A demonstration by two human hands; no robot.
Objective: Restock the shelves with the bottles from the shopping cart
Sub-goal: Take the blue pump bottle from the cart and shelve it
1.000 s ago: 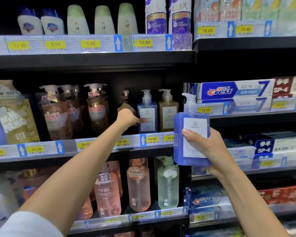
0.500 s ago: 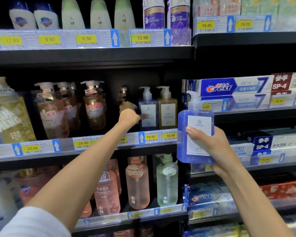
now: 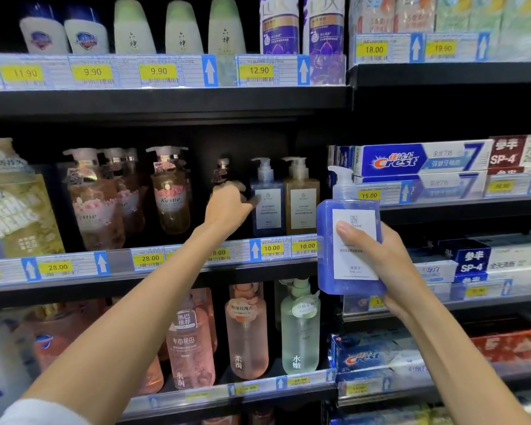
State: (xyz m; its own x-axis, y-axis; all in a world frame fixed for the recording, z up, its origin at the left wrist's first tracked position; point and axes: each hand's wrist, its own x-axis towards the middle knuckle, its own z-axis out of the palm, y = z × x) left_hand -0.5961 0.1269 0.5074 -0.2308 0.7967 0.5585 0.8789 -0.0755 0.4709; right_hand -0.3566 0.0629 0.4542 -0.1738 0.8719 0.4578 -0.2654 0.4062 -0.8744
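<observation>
While our left hand (image 3: 227,207) reaches into the middle shelf (image 3: 172,259), fingers curled beside the shelved blue bottle (image 3: 267,204), our right hand (image 3: 380,265) grips the upright blue pump bottle (image 3: 347,246), just right of that slot and nearer us.

Both forearms were bare; a white short sleeve (image 3: 40,412) showed on the left arm, near the frame's bottom edge.
</observation>
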